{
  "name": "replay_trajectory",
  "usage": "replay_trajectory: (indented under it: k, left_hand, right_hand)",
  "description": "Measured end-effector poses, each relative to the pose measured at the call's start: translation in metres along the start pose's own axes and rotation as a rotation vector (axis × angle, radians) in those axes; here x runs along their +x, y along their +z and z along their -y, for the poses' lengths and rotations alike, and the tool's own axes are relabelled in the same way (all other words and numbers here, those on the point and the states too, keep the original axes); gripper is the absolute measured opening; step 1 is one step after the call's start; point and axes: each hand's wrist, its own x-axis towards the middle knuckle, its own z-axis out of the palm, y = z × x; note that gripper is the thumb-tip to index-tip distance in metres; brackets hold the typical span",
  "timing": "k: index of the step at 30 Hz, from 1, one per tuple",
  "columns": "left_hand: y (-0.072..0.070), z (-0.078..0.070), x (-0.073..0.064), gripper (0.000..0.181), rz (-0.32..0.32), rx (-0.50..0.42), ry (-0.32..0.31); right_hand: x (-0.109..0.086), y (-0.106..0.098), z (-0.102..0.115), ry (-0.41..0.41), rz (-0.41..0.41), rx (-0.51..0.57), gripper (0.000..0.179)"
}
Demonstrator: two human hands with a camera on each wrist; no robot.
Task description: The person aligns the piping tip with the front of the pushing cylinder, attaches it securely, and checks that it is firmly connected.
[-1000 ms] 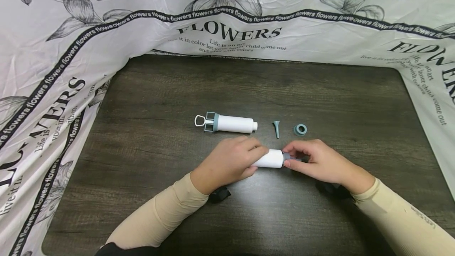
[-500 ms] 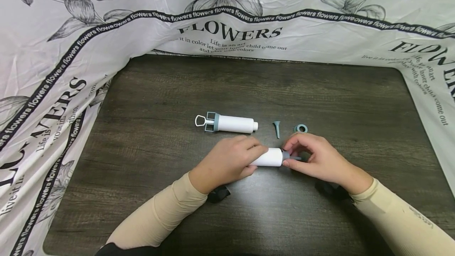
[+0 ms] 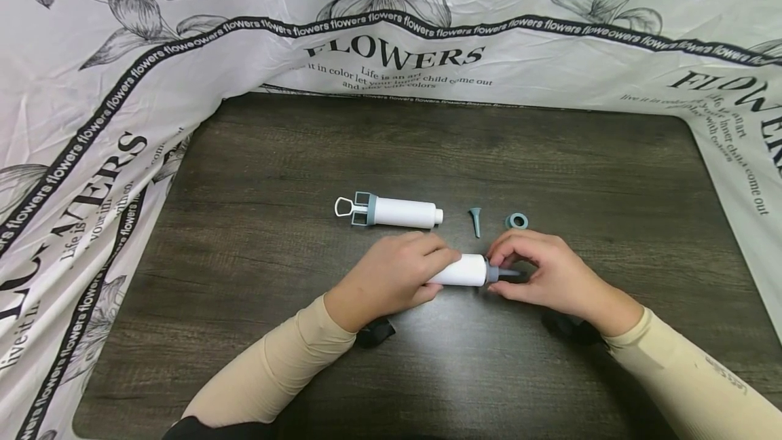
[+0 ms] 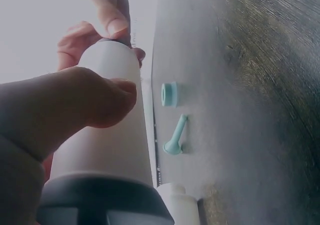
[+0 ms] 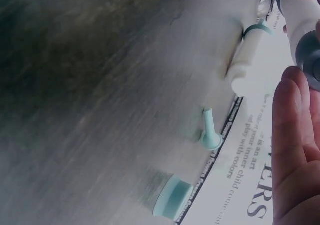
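My left hand grips a white syringe barrel that lies level just over or on the table; I cannot tell which. In the left wrist view the thumb presses along the barrel, and a dark collar shows at its near end. At the other end sits a grey-blue nozzle cap with a thin spout pointing right. The thumb and fingers of my right hand pinch around this cap. In the right wrist view several of its fingers stretch out beside the cap.
Behind the hands lies a second white syringe with a blue-green collar and a white loop handle. Right of it are a small green-blue nozzle and a ring cap. Flower-printed cloth borders the dark wooden table.
The right hand's fingers have shifted around the cap and parted slightly, so more of the cap and spout shows. The left hand and barrel are almost still.
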Motion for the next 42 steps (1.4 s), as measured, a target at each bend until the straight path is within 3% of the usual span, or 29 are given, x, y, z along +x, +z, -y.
replay_trajectory:
  k: [8, 24, 34, 38, 42]
  left_hand:
    - [-0.0023, -0.0007, 0.0002, 0.047, -0.015, 0.005, 0.007]
    - [-0.0038, -0.0001, -0.0002, 0.046, -0.006, 0.019, 0.017]
    - [-0.0026, 0.0002, -0.0002, 0.047, -0.014, 0.017, 0.022]
    - [-0.0022, 0.0004, -0.0001, 0.047, -0.006, 0.008, 0.020]
    - [-0.0025, 0.0010, -0.0004, 0.047, 0.000, 0.006, 0.018]
  right_hand:
    - [-0.0004, -0.0007, -0.0027, 0.008, 0.024, 0.007, 0.044]
    - [-0.0010, -0.0001, -0.0033, 0.128, 0.076, -0.009, 0.033]
    - [0.0007, -0.0017, 0.0024, 0.163, 0.038, -0.148, 0.021]
    - [-0.0020, -0.0023, 0.0031, 0.104, -0.008, -0.134, 0.034]
    - [-0.0016, 0.0020, 0.0035, -0.082, -0.058, -0.117, 0.035]
